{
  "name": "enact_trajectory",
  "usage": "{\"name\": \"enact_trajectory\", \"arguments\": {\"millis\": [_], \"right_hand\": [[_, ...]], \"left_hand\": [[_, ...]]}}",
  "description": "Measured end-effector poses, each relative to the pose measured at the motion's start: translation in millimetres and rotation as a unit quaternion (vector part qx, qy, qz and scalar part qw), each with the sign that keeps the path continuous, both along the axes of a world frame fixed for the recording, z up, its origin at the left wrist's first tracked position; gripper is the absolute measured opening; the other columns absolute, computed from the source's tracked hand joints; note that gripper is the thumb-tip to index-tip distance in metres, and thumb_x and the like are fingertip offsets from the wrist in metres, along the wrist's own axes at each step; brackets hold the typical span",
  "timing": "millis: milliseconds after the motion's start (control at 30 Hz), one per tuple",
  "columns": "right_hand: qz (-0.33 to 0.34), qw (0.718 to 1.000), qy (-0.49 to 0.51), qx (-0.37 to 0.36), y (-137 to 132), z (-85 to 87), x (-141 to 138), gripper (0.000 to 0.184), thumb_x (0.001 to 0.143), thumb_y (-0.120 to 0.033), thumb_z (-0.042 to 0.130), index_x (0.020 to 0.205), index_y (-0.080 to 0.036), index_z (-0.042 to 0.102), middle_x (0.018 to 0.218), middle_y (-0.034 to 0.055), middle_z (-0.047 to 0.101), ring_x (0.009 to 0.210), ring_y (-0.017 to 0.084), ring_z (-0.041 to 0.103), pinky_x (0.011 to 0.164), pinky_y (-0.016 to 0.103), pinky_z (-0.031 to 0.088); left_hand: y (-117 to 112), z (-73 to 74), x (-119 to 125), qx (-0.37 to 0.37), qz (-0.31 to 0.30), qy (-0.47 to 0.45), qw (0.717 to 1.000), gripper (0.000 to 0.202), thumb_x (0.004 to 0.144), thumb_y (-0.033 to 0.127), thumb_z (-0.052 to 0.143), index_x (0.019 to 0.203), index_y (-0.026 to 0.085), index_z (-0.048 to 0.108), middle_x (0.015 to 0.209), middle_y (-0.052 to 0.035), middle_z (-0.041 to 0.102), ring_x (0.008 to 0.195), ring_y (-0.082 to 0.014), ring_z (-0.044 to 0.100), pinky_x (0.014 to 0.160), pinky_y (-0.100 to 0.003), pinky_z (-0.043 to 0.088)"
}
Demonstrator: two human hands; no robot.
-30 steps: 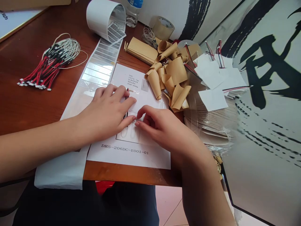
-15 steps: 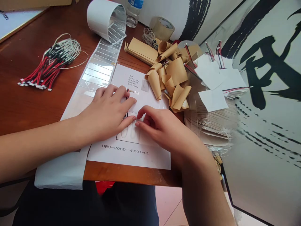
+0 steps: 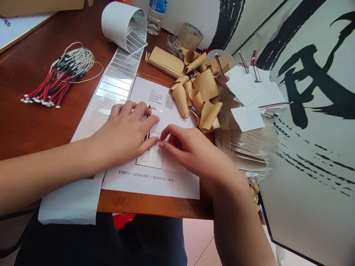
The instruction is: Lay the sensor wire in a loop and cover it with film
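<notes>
Resting palm-down, fingers spread, left hand point(image 3: 127, 129) partly covers a thin wire lead point(image 3: 149, 136) on the printed sheet point(image 3: 180, 188). Right hand point(image 3: 191, 146): thumb and forefinger curled toward each other beside the left thumb; cannot tell whether they pinch anything.

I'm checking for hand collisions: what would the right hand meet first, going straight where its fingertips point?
Most likely the left hand, at its thumb; the right hand is very close, contact unclear.

The brown bench point(image 3: 22, 125) carried a bundle of wires point(image 3: 66, 70), a label strip point(image 3: 115, 83), a printed sheet point(image 3: 172, 188), folded brown paper point(image 3: 165, 62), a tape roll point(image 3: 190, 37) and a bottle point(image 3: 155, 20).
</notes>
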State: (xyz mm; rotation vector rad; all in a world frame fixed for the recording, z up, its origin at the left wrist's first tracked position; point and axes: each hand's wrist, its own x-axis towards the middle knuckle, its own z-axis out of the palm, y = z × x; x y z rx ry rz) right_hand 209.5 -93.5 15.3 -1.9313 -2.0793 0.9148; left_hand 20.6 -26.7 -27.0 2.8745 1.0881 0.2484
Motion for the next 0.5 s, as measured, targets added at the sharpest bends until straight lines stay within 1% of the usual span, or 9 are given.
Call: {"name": "enact_trajectory", "arguments": {"millis": [200, 333, 433, 500], "right_hand": [[-0.042, 0.998, 0.038, -0.010, 0.6, 5.0, 2.3, 0.020, 0.099, -0.034, 0.057, 0.091, -0.019, 0.068, 0.078, 0.0003, 0.066, 0.068, 0.014, 0.052, 0.063, 0.029, 0.038], [-0.079, 0.992, 0.088, -0.042, 5.3, 3.4, 7.6, 0.025, 0.097, -0.040, 0.059, 0.087, -0.020, 0.070, 0.077, 0.0010, 0.067, 0.073, 0.016, 0.057, 0.066, 0.030, 0.041], [-0.118, 0.979, 0.150, -0.067, 9.3, -2.6, 12.6, 0.026, 0.096, -0.043, 0.062, 0.086, -0.020, 0.068, 0.074, 0.0007, 0.066, 0.067, 0.014, 0.055, 0.061, 0.029, 0.040], [-0.153, 0.967, 0.190, -0.071, 10.7, -7.1, 15.0, 0.027, 0.094, -0.046, 0.065, 0.085, -0.020, 0.066, 0.068, -0.0007, 0.062, 0.060, 0.012, 0.050, 0.055, 0.027, 0.036]], "left_hand": [[0.1, -0.3, 0.5, -0.016, 0.010, -0.009, 1.000, 0.050, 0.100, 0.050, 0.050, 0.140, 0.022, 0.063, 0.140, -0.0171, 0.056, 0.129, -0.0420, 0.049, 0.108, -0.062, 0.041], [1.0, 0.9, 1.0, -0.028, 0.014, -0.011, 0.999, 0.050, 0.099, 0.050, 0.051, 0.140, 0.024, 0.063, 0.139, -0.0157, 0.057, 0.130, -0.0412, 0.049, 0.109, -0.061, 0.040], [1.5, 1.2, 0.9, -0.028, 0.014, -0.016, 0.999, 0.049, 0.099, 0.050, 0.051, 0.138, 0.024, 0.063, 0.138, -0.0152, 0.057, 0.129, -0.0405, 0.049, 0.108, -0.059, 0.040], [1.7, 0.7, 0.6, -0.026, 0.014, -0.018, 0.999, 0.049, 0.099, 0.051, 0.051, 0.138, 0.024, 0.064, 0.138, -0.0152, 0.057, 0.128, -0.0403, 0.049, 0.107, -0.059, 0.040]]}}
